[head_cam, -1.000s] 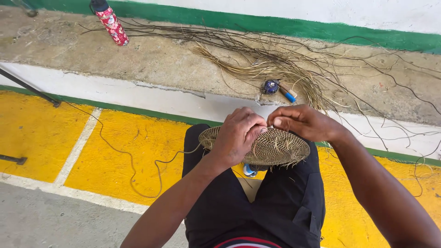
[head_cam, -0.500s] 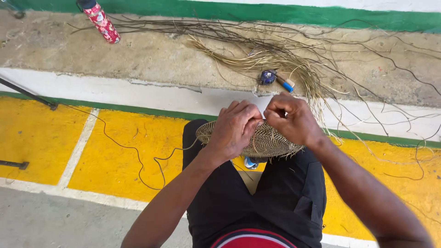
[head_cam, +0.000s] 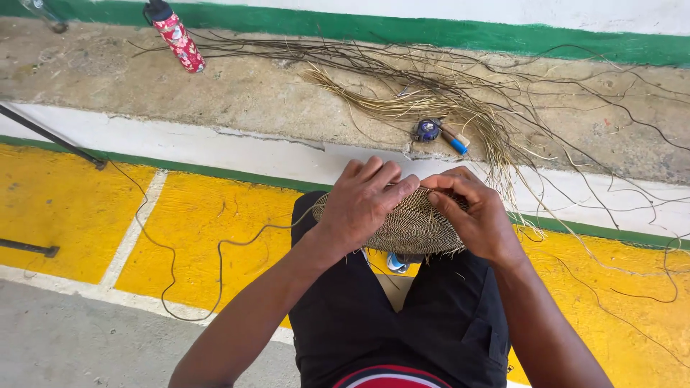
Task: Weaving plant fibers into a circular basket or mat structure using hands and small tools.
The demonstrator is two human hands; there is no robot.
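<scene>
Both our hands close on a round woven disc (head_cam: 408, 224) that rests on our lap, over the knees of our black shorts (head_cam: 402, 323). Our left hand (head_cam: 363, 202) lies flat across the near left part of the disc, fingers (head_cam: 381, 176) spread and pointing up and to the right, palm pressing the weave down. Our right hand (head_cam: 474, 215) curls over the right edge, its fingertips pinched together at the upper rim, where they meet the tips of the left hand; we cannot tell whether a strand sits in that pinch. Both forearms come up from the bottom of the view and angle inward toward the disc. A thin dark strand (head_cam: 215, 266) trails from the disc's left side and loops across the yellow painted floor (head_cam: 208, 215). Beyond our knees runs a concrete ledge (head_cam: 251, 93), with a bundle of pale and dark fibres (head_cam: 445, 100) spread over it. Among the fibres lies a small blue tool (head_cam: 435, 131). A red patterned bottle (head_cam: 176, 39) lies at the far left of the ledge.
</scene>
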